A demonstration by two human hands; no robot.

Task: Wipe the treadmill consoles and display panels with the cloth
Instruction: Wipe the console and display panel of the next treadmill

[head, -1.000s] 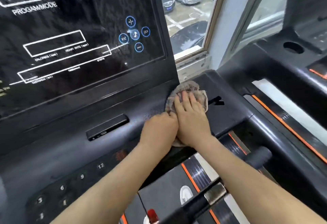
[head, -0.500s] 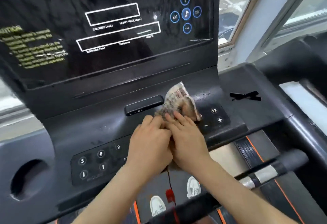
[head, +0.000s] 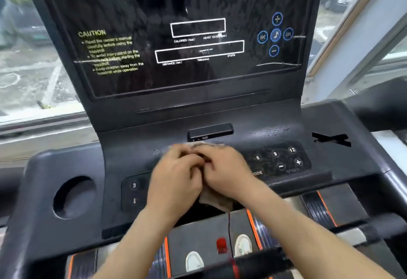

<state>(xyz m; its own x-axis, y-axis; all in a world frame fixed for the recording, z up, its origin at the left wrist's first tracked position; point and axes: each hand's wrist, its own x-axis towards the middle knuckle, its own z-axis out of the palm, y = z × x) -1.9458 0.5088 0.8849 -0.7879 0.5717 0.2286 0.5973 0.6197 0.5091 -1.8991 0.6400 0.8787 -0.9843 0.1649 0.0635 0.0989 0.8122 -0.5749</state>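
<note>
A black treadmill console (head: 326,162) fills the view, with a glossy display panel (head: 136,25) rising behind it. My left hand (head: 174,177) and my right hand (head: 224,173) press side by side on the middle of the console, both gripping a crumpled greyish-brown cloth (head: 214,201). Most of the cloth is hidden under the hands; a strip shows above the fingers and a fold hangs below the palms. Keypads with numbers lie on either side of the hands.
A round cup holder (head: 74,197) sits in the console's left wing. A small black USB block (head: 210,131) stands just beyond the hands. A red safety clip (head: 221,244) hangs on a cord over the belt. Windows flank the display; a handlebar (head: 264,261) crosses the bottom.
Both hands have slid the cloth leftward from the console's right corner to its middle. The cloth, lifted in a peak half a second ago, now lies flattened under the hands.
</note>
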